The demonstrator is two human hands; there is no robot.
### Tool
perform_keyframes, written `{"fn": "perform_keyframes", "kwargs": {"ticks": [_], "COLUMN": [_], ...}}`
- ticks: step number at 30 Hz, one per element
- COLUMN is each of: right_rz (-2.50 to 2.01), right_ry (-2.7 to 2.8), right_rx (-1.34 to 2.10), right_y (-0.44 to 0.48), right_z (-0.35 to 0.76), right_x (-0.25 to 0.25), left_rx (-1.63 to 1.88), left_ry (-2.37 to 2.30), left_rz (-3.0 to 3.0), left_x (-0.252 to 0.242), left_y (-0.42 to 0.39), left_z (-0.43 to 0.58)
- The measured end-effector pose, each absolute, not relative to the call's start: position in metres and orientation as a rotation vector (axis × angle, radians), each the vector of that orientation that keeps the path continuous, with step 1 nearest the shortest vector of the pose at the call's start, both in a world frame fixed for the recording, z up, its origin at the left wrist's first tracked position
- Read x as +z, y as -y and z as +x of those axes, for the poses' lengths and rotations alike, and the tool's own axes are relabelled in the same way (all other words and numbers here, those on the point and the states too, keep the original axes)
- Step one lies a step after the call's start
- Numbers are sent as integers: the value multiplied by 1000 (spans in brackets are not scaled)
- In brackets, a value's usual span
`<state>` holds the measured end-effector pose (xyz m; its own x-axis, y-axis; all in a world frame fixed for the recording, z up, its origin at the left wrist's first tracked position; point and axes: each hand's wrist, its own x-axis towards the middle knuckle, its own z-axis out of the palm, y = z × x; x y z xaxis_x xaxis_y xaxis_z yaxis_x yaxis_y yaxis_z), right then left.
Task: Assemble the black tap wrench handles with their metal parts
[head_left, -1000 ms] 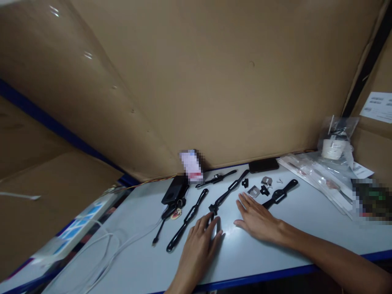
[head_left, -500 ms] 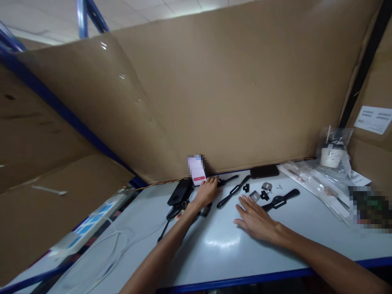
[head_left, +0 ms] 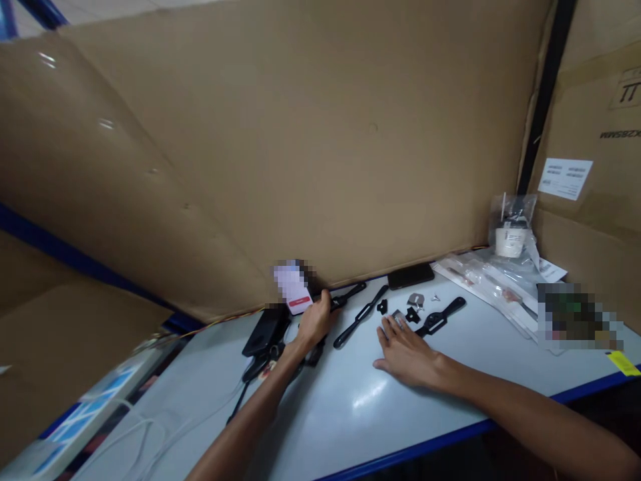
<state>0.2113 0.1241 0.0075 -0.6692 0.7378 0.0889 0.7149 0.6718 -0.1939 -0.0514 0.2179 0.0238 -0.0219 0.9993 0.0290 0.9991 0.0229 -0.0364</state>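
Note:
My left hand [head_left: 315, 324] is closed around the near end of a black spokeshave [head_left: 348, 295]. The tool's far handle sticks out past my fingers. Flat on the table, my right hand [head_left: 408, 354] has its fingers spread, the tips at a grey slotted blade [head_left: 398, 316]. Between the hands lies a second spokeshave body [head_left: 360, 317], slanting away. A third spokeshave body [head_left: 443, 316] lies just beyond my right hand. Around them are two small black caps, one [head_left: 382, 306] left of the other [head_left: 412, 314], another grey blade [head_left: 416, 300] and a small silver screw [head_left: 435, 298].
A lit phone [head_left: 295, 294] leans at the back, by a black power bank [head_left: 265, 331] and cables. A dark phone [head_left: 410, 276] lies against the cardboard wall [head_left: 325, 147]. Plastic packets [head_left: 485, 287] and a bagged white cup [head_left: 511, 240] occupy the right.
My left hand's fingers have closed around the spokeshave's near end. My right hand stays flat near the blade. The camera view has turned to the right.

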Motion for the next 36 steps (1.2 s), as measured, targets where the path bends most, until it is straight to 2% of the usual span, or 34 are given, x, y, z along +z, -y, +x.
{"fn": "perform_keyframes", "kwargs": {"ticks": [9, 14, 19, 28, 36], "right_rz": [-1201, -1308, -1505, -1169, -1014], "right_ry": [2775, 2682, 2556, 2509, 2446], "right_rx": [185, 177, -4, 120, -44], "right_y": [-122, -129, -148, -134, -128], "right_z": [228, 251, 258, 215, 200], "right_x": [39, 63, 73, 39, 22], "left_rx": [-209, -453, -306, -234, -258], "left_ry": [2223, 2173, 2144, 2032, 1952], "left_rz": [-2141, -2658, -2813, -2681, -2790], "left_x": [42, 40, 36, 36, 41], "left_y": [-195, -152, -129, -113, -101], "left_z": [-44, -33, -3, 15, 21]}}
